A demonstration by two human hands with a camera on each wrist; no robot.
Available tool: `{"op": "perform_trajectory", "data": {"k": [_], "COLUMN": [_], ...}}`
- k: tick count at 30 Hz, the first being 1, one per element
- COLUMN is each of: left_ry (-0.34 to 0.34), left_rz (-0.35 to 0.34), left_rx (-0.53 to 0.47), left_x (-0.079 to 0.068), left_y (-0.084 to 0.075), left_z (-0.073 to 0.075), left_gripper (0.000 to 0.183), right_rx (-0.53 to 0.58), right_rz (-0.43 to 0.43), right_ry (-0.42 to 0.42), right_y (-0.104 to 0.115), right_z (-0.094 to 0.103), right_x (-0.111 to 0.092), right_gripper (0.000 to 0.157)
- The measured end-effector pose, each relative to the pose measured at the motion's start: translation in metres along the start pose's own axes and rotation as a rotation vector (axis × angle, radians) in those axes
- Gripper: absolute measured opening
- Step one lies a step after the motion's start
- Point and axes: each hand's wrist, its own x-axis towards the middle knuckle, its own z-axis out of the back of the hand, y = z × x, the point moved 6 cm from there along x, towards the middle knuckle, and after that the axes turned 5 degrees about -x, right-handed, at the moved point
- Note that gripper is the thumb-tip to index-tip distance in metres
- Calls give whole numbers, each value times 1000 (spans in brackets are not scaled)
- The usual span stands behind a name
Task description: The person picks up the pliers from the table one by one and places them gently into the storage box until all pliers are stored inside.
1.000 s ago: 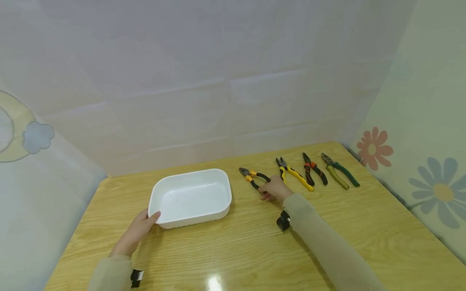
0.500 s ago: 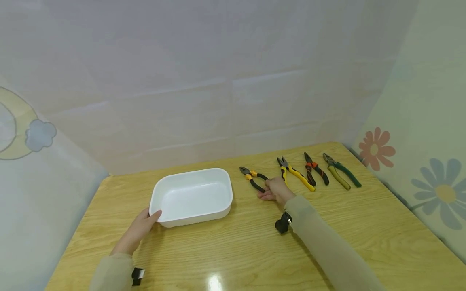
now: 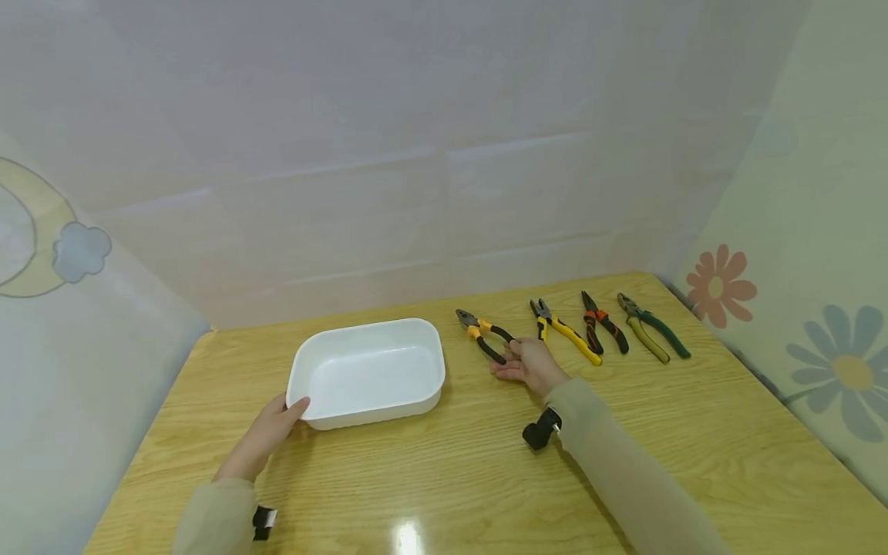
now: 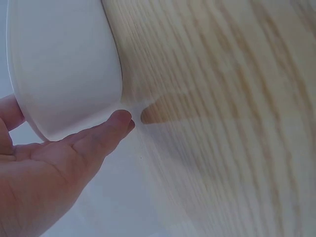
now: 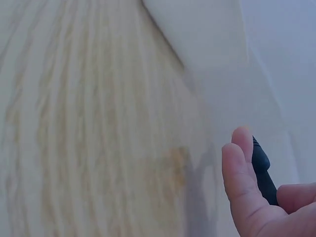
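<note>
My left hand [image 3: 267, 432] grips the near left corner of a white rectangular tub [image 3: 375, 420], thumb over the rim and fingers against the outer wall. In the left wrist view, the tub's wall [image 4: 64, 64] rises beside those fingers [image 4: 106, 131]. To the right of the tub, my right hand [image 3: 530, 366] pinches the handles of combination pliers [image 3: 474, 330] with black and orange grips. Their jaws point away to the upper left. From the right wrist, one black handle [image 5: 264, 180] shows between thumb and fingers; the rest is hidden.
Right of the held pliers lie yellow-and-black pliers [image 3: 569, 335], red-and-black pliers [image 3: 603, 324] and green-handled pliers [image 3: 655, 327], in a row on the wooden table [image 3: 444, 486]. A pale wall covering [image 3: 444, 193] stands behind the table.
The orange-and-black pliers have risen slightly in my right hand, which has rolled so its fingers show beneath the handles. My left hand stays on the tub. The view has shifted a little.
</note>
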Motion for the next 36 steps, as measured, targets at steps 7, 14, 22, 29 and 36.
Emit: {"op": "perform_trajectory", "data": {"k": [7, 14, 22, 29, 36], "left_ry": [-1, -24, -26, -46, -87], "left_rz": [1, -6, -12, 6, -15], "left_rx": [-11, -20, -62, -87, -148], "left_x": [-1, 0, 0, 0, 6], "left_y": [-1, 1, 3, 2, -10], "left_z": [-1, -1, -2, 1, 11], "left_gripper": [57, 56, 55, 57, 56], "right_rx": [28, 57, 88, 79, 87], "right_rz": [34, 36, 24, 42, 54], "right_ry": [10, 1, 7, 33, 67], "right_y": [9, 13, 15, 20, 24], "right_z": [-5, -8, -12, -16, -23], "right_x": [-11, -17, -22, -28, -32], "right_gripper": [43, 41, 35, 30, 35]}}
